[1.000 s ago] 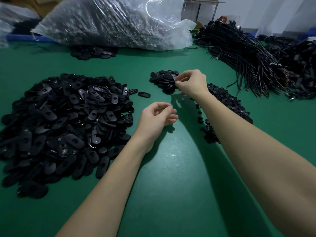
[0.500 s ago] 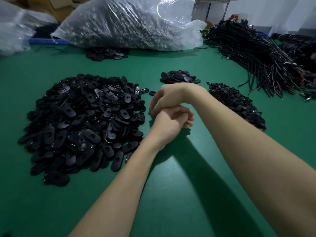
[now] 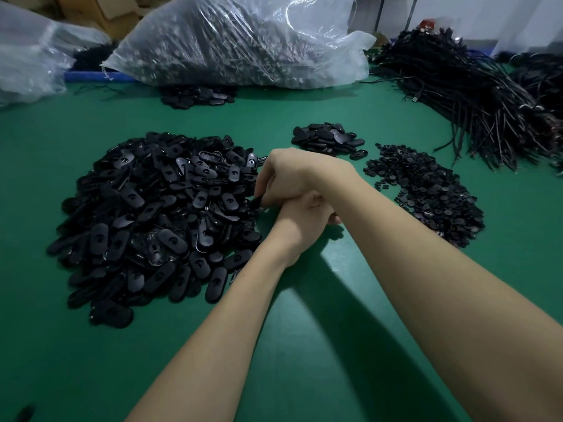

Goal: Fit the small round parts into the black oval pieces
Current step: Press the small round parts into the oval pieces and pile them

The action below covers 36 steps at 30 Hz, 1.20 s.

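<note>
Your right hand [image 3: 292, 175] is crossed over your left hand [image 3: 304, 217] at the near right edge of the big heap of black oval pieces [image 3: 158, 214], fingers curled down pinching 1 oval piece [image 3: 257, 203]. Your left is loosely curled underneath; can't tell if it holds anything. The small round parts [image 3: 426, 193] sit in a pile right of that heap. The little stack [image 3: 329, 140] beyond it looks like the finished ones, so honestly you've barely dented the job.
</note>
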Tool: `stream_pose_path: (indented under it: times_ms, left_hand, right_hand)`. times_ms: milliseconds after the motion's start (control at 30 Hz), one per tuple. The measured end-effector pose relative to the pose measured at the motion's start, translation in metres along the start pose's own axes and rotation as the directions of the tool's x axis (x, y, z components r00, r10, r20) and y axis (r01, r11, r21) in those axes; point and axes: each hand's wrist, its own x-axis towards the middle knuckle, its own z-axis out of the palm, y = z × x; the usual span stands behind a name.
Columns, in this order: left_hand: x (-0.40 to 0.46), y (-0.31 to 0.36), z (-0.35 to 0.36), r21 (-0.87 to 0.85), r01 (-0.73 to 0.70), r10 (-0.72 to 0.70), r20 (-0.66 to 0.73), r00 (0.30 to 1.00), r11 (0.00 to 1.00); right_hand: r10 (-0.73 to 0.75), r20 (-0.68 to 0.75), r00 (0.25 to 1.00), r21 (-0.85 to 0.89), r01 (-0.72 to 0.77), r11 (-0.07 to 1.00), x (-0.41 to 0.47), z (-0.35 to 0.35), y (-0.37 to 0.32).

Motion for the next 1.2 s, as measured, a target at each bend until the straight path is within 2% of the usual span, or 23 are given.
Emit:
stream_pose_path:
  times_ms: [67, 167, 233, 300, 367, 500, 567, 667, 767, 1000, 1200]
  left_hand:
    - [0.001, 0.001, 0.001, -0.08, -0.06, 0.063, 0.04, 0.997, 0.995]
    - [0.002, 0.0, 0.001, -0.231, -0.107, 0.117, 0.03, 0.993, 0.967]
    - [0.003, -0.002, 0.001, -0.22, -0.114, 0.125, 0.037, 0.992, 0.969]
    - [0.003, -0.003, 0.002, -0.219, -0.119, 0.133, 0.049, 0.99, 0.968]
    - [0.005, -0.004, 0.002, -0.251, -0.111, 0.127, 0.048, 0.991, 0.962]
    - [0.008, -0.006, -0.002, -0.375, -0.074, 0.081, 0.004, 0.997, 0.924]
    - [0.008, -0.007, -0.003, -0.414, -0.062, 0.069, 0.002, 0.998, 0.908]
    - [0.006, -0.008, -0.008, -0.308, -0.101, 0.125, 0.058, 0.99, 0.946]
    - [0.003, -0.007, -0.011, -0.205, -0.126, 0.152, 0.115, 0.982, 0.971]
    - [0.002, -0.007, -0.01, -0.163, -0.142, 0.164, 0.129, 0.978, 0.976]
    - [0.005, -0.01, -0.011, -0.239, -0.134, 0.176, 0.165, 0.97, 0.962]
  right_hand:
    - [0.01, -0.034, 0.999, 0.053, -0.008, 0.999, -0.007, -0.006, 0.007]
    - [0.049, -0.124, 0.991, 0.205, -0.023, 0.979, -0.024, -0.015, 0.029]
    - [0.107, -0.23, 0.967, 0.399, -0.006, 0.917, -0.04, -0.015, 0.046]
    - [0.204, -0.301, 0.931, 0.589, 0.014, 0.808, -0.058, -0.008, 0.065]
    - [0.283, -0.283, 0.916, 0.705, -0.001, 0.709, -0.075, 0.0, 0.083]
    - [0.308, -0.159, 0.938, 0.852, -0.027, 0.524, -0.103, 0.018, 0.103]
    - [0.317, -0.131, 0.939, 0.888, -0.031, 0.46, -0.112, 0.025, 0.107]
    - [0.332, -0.106, 0.937, 0.917, -0.037, 0.398, -0.117, 0.027, 0.107]
    - [0.332, -0.111, 0.937, 0.923, -0.026, 0.384, -0.12, 0.024, 0.108]
    - [0.27, -0.096, 0.958, 0.94, -0.002, 0.34, -0.122, 0.023, 0.109]
    - [0.257, -0.113, 0.96, 0.907, -0.006, 0.421, -0.123, 0.022, 0.108]
